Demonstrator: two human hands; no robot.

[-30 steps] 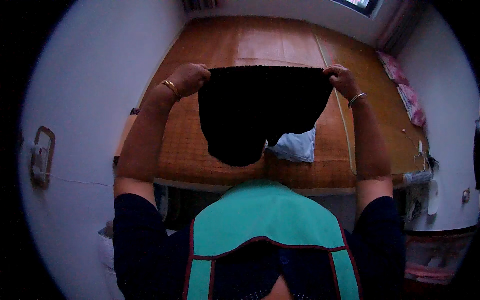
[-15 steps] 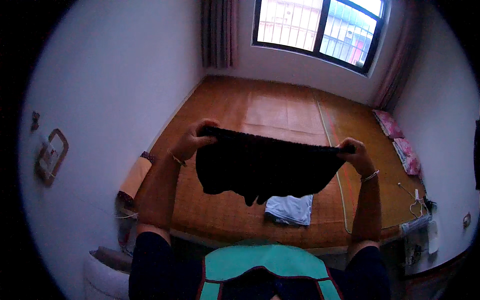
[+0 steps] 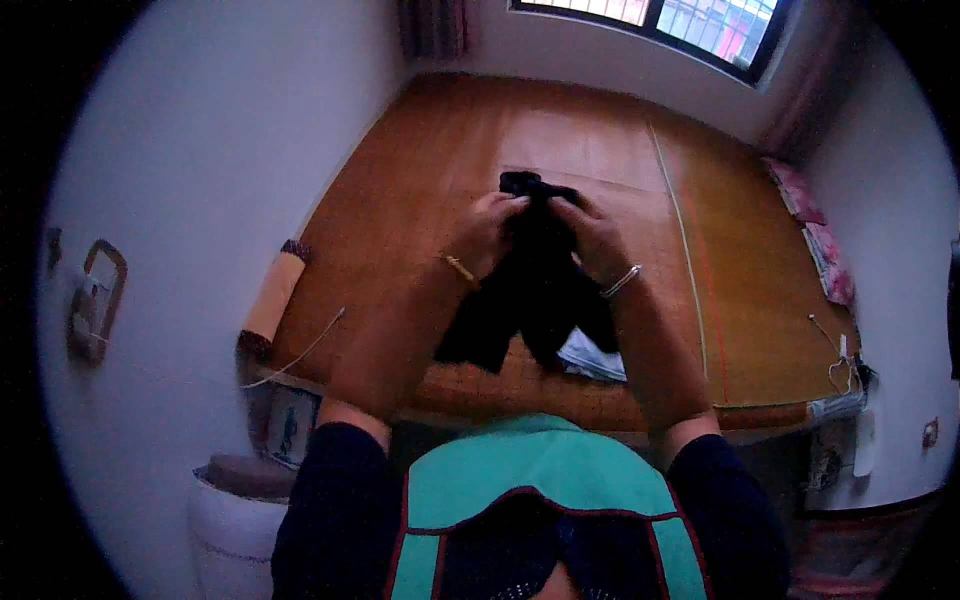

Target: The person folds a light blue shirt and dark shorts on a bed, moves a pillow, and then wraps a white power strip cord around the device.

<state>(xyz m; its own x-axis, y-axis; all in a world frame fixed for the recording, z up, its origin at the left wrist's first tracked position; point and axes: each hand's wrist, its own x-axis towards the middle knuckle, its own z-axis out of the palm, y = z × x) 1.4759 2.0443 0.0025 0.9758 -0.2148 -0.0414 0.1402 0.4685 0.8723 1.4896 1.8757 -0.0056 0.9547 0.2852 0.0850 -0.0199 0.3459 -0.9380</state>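
We saw the left hand (image 3: 487, 228) and the right hand (image 3: 592, 235) drawn close together above the bed (image 3: 420, 200), both with fingers curled shut on the top of a black garment (image 3: 530, 290). The cloth was bunched between them, a small fold sticking up at twelve o'clock from the knuckles, while the rest hung down toward six o'clock in two loose flaps over the near part of the bed. Whether the hanging ends touched the mat we could not tell. The left wrist carried a gold bangle (image 3: 461, 269) and the right wrist a silver bangle (image 3: 621, 282).

Just at five o'clock from the garment, partly hidden behind it, lay a folded pale cloth (image 3: 592, 355) on the bed's woven mat. A cylindrical bolster (image 3: 270, 300) with dark ends lay at the bed's edge at nine o'clock from the hands, and a thin white cord (image 3: 300, 355) trailed from it across the mat's corner. Pink bedding (image 3: 815, 235) lay along the far side at three o'clock. At seven o'clock, down by the wall, stood a round white container (image 3: 235, 520) with a dark cushion-like lid (image 3: 245, 473) on top; its contents were hidden. A window (image 3: 690, 20) ran across the wall at twelve o'clock.
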